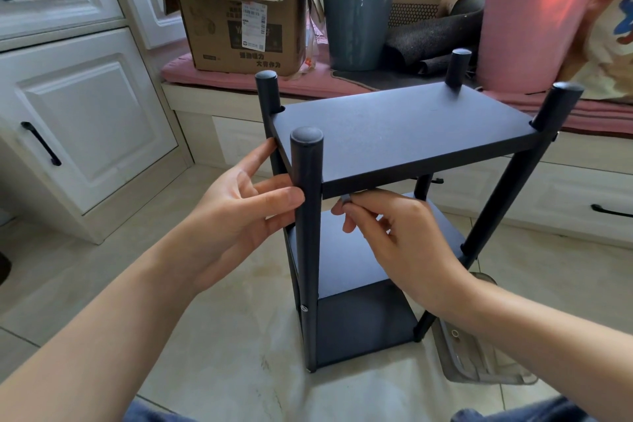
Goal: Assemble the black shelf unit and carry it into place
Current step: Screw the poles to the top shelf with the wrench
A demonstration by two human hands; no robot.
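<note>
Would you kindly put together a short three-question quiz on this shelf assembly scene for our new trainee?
1. True or false: the black shelf unit stands on the tiled floor.
2. Which hand works under the front edge of the top board? A) left hand B) right hand
3. Fill in: the grey bucket stands between the cardboard box and the ____ tub.

Key: 1 true; 2 B; 3 pink.
</note>
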